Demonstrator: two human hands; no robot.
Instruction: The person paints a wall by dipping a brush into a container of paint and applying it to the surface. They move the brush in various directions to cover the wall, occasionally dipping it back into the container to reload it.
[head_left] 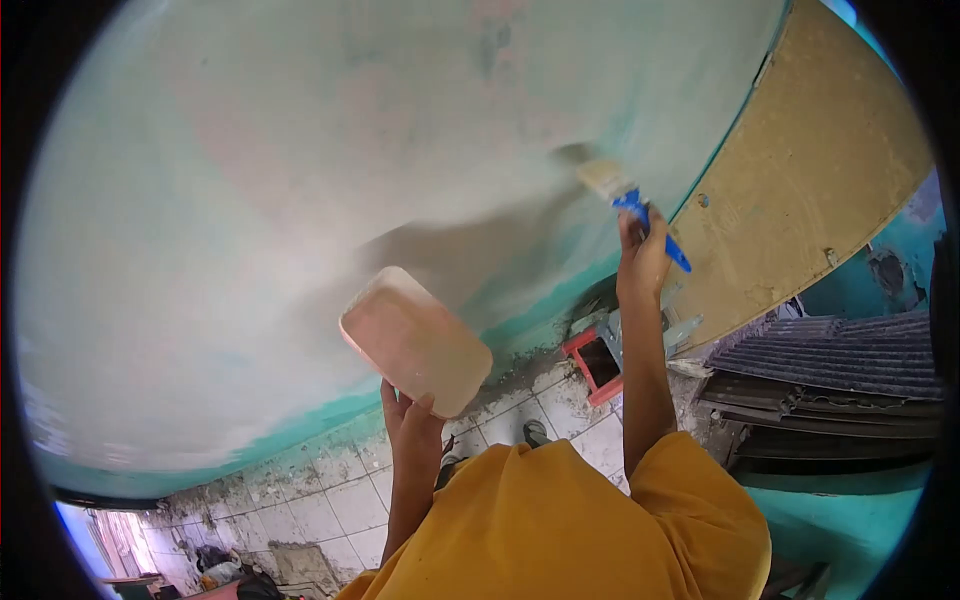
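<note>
My left hand point(412, 420) grips the lower edge of a shallow pinkish-white plastic tub point(418, 345), thumb over the near rim. The tub is tilted toward me, with a pale coating over its inside. My right hand point(643, 255) is closed around the blue handle of a paintbrush point(632, 203). Its pale bristles point up and left, close to the wall point(300, 200), and cast a shadow there. Whitish paint covers much of the wall, with pink and teal patches showing through and a teal strip along the bottom.
A tan door panel point(800, 150) stands at the right, beside the painted wall. Below it is a red and grey stool point(597, 365). Corrugated sheets point(830, 355) are stacked at the far right. White floor tiles point(340, 505) are stained, and assorted clutter point(225, 570) lies at the lower left.
</note>
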